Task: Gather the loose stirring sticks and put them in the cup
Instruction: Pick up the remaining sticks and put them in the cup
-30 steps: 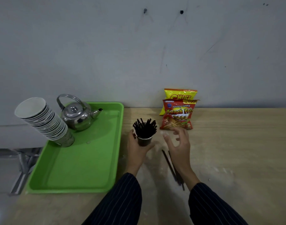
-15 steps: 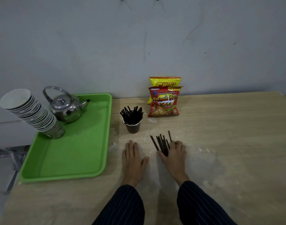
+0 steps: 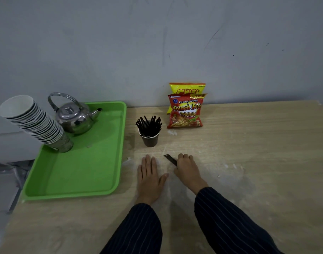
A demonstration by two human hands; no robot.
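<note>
Far left: leaning stack of white paper cups [image 3: 31, 122] and a shiny steel kettle [image 3: 74, 117], both on the green plastic tray [image 3: 74, 180]. Not part of the job.

Next over, on the pale wooden bench [image 3: 248, 153]: small dark paper cup [image 3: 150, 140], upright, already packed with black stirring sticks fanning out of the rim.

Left hand [image 3: 149, 176]: flat, palm down on the bench, fingers spread, holding nothing. Sits below the cup, slightly nearer to it than the right.

Right hand [image 3: 187, 168]: fingers curled shut around a small bundle of loose black stirring sticks [image 3: 170, 159]. Only the tips show, poking out up-left from the fist; the rest is hidden under the hand. Can't tell whether they're off the bench.

Key relation: the cup lies up and left of the right grip, and the bundle's long axis already points roughly that way. Likely next: lift, tip the bundle upright, drop it in. Cup is crowded, so the ends may snag.

Behind, against the wall: red and yellow snack bags [image 3: 185, 109], clear of the path.
</note>
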